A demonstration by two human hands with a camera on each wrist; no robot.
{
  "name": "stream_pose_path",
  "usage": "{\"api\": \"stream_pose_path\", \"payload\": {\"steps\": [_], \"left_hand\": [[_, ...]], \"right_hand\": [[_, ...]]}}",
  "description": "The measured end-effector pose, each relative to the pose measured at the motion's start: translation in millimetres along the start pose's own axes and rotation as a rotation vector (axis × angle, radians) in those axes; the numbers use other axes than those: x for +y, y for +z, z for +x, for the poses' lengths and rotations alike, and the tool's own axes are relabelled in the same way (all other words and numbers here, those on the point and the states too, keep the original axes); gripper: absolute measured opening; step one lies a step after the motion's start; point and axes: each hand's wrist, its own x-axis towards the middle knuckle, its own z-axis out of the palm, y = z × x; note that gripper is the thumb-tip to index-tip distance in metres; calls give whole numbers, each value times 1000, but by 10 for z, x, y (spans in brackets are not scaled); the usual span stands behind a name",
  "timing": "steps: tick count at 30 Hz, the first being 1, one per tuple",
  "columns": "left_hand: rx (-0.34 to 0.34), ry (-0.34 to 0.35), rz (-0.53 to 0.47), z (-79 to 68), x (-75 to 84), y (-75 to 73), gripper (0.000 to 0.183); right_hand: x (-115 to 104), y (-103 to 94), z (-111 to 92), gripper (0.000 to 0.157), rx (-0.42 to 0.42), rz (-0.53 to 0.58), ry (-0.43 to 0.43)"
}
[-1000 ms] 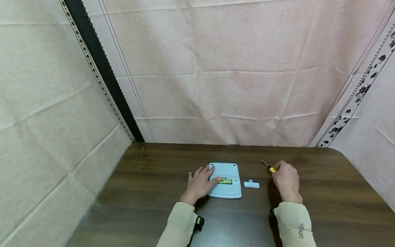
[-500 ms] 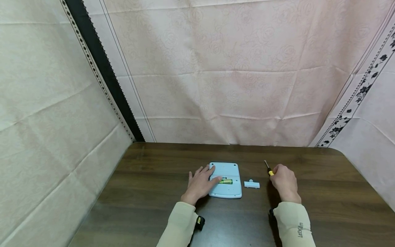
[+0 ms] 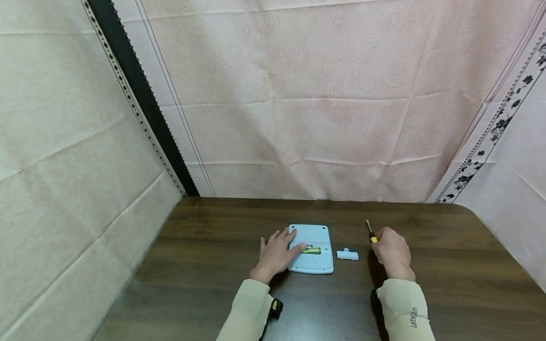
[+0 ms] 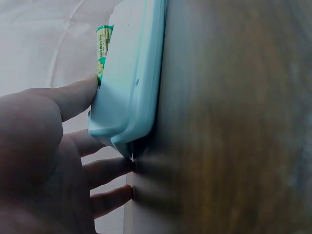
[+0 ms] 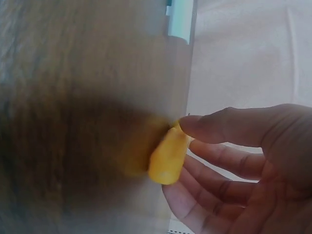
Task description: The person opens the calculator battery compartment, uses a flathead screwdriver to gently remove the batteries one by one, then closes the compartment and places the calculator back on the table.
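A flat light-blue device lies face down on the table, its battery compartment uncovered. One green-and-yellow battery shows in it; the left wrist view reads "Extra Heavy Duty" on the battery. My left hand rests with spread fingers on the device's left side, the thumb at the battery's end. To the device's right lies a small light-blue battery cover. Farther right, my right hand pinches the yellow handle of a screwdriver between thumb and fingers, its metal tip pointing away from me, low over the table.
The brown wooden table has its far edge against a pale patterned cloth. More cloth hangs on the left and right sides. A dark wrist strap sits at my left sleeve.
The screwdriver has swung from pointing far-left to pointing nearly straight away, as my right hand shifted slightly left and nearer. My left hand, the device and the cover stay put.
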Motion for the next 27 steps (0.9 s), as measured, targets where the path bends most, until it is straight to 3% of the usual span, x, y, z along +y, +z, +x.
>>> {"api": "stream_pose_path", "payload": {"steps": [4,9,17,27], "left_hand": [[1,-2,-4,-1,-2,-4,65],[2,-3,-5,-2,-3,-1,65],[1,-3,-8,0,-5,1,66],[-4,2,5,6,-9,-14,64]], "right_hand": [[-56,-18,-18,33,30,-15,-35],[-207,12,-73,32,71,-4,-193],[-508,183,-163,27,65,31,-393],[-766,397,-238,20,-64,100,-650]]}}
